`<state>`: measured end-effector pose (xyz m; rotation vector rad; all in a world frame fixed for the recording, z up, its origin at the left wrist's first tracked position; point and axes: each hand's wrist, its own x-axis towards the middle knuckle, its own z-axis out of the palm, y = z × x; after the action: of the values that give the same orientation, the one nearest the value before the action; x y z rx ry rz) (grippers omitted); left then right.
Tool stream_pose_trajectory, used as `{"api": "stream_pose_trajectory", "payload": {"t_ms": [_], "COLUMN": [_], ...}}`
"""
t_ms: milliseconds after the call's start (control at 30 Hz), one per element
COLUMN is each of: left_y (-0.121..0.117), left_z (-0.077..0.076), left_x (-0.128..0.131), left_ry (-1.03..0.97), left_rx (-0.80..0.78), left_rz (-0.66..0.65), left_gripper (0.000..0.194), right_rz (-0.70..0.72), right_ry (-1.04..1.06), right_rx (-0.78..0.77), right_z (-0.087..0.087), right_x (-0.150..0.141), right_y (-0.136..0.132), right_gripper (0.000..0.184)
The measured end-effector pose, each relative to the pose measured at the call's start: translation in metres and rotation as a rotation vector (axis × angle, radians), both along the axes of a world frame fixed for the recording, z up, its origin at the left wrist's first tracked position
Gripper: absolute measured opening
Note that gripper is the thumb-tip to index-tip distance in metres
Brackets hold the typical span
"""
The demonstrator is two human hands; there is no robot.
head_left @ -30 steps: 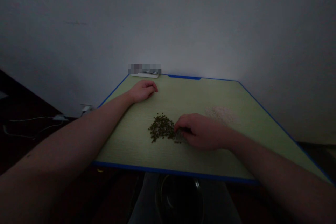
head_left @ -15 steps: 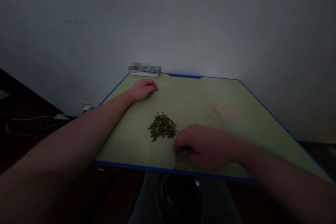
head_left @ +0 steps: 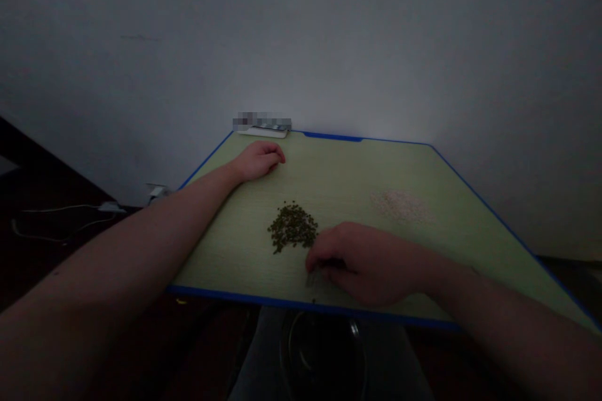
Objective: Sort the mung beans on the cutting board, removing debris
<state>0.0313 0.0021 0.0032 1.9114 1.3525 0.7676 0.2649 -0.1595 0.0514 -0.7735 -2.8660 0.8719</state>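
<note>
A small heap of dark green beans point(head_left: 292, 233) lies in the middle of the green table point(head_left: 338, 182) with a blue rim. My right hand point(head_left: 369, 262) rests on the table just right of and nearer than the heap, fingers curled and pinched on something small that I cannot make out. A few beans lie under its fingertips near the front edge. My left hand point(head_left: 258, 159) lies at the far left of the table, fingers loosely curled, holding nothing visible.
A pale heap of rice-like grains point(head_left: 401, 205) sits to the right. A white flat device point(head_left: 263, 130) lies at the far edge by the wall. A dark round bowl point(head_left: 324, 354) sits below the front edge. Cables point(head_left: 70, 210) lie on the floor at the left.
My right hand has drawn back from the bean heap towards the front edge, dragging a few beans with it. The left hand has stayed put.
</note>
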Motion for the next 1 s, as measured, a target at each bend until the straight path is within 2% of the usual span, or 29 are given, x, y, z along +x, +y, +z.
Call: {"api": "stream_pose_trajectory", "payload": {"t_ms": [133, 300, 367, 467, 600, 1000], "left_y": [0.001, 0.001, 0.001, 0.002, 0.005, 0.005], "left_z": [-0.001, -0.001, -0.001, -0.002, -0.005, -0.004], "left_x": [-0.001, -0.001, -0.001, -0.002, -0.003, -0.003], "left_ry": [0.004, -0.001, -0.013, -0.028, -0.03, -0.023], "left_rx": [0.006, -0.007, -0.014, -0.021, -0.014, -0.005], "left_rz": [-0.006, 0.003, -0.001, -0.005, -0.015, -0.028], "left_gripper": [0.017, 0.016, 0.015, 0.014, 0.014, 0.014], "right_rz": [0.034, 0.144, 0.078, -0.127, -0.309, -0.409], "right_ry": [-0.017, -0.088, -0.096, -0.153, -0.214, -0.134], "right_rx": [0.009, -0.081, -0.064, 0.013, 0.113, 0.135], "right_z": [-0.002, 0.004, 0.007, 0.009, 0.003, -0.009], "right_x": [-0.005, 0.006, 0.015, 0.026, 0.03, 0.022], "right_y": [-0.003, -0.002, 0.004, 0.016, 0.027, 0.032], "right_gripper": [0.029, 0.027, 0.027, 0.024, 0.018, 0.024]}}
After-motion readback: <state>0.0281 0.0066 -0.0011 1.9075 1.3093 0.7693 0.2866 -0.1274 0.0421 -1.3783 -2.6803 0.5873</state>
